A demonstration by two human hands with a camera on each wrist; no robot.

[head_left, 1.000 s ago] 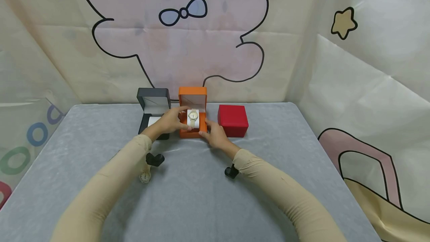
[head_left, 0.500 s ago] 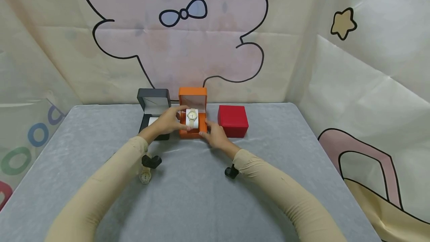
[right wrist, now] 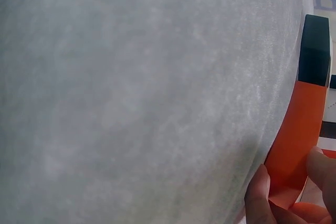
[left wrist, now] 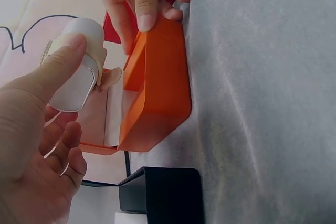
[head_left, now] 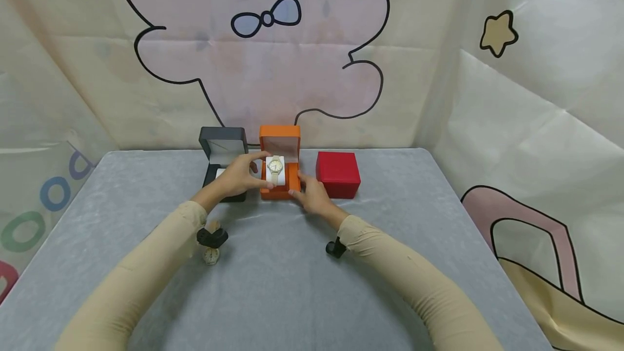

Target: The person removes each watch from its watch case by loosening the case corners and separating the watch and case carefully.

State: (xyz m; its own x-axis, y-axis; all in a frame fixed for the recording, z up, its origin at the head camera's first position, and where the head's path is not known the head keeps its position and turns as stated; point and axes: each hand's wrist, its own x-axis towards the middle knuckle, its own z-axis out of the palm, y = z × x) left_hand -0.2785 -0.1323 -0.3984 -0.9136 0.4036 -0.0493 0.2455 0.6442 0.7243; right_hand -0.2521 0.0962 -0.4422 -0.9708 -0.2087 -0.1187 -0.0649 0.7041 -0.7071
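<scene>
My left hand [head_left: 239, 175] pinches a white watch cushion [left wrist: 76, 86] between thumb and fingers. A wristwatch [head_left: 275, 166] with a cream strap and pale dial is wrapped round that cushion, which is lifted just above the orange watch box [head_left: 280, 195]. Its lid stands raised at the back. The right hand [head_left: 312, 195] grips the box's right side, thumb and fingers on the wall, as the right wrist view also shows the orange box [right wrist: 298, 135] between them. In the left wrist view, the watch's dial faces away and the strap's end sticks out.
A dark grey watch box [head_left: 222, 135], lid raised, stands to the left with a white cushion inside, partly behind my left hand. A closed red box [head_left: 338, 175] stands right. Another watch [head_left: 211, 255] lies on the grey cloth [head_left: 292, 286], partly hidden by the left wrist camera.
My left hand has drawn the cushion with the watch slightly left across the orange box's opening. The right hand and the box have stayed put.
</scene>
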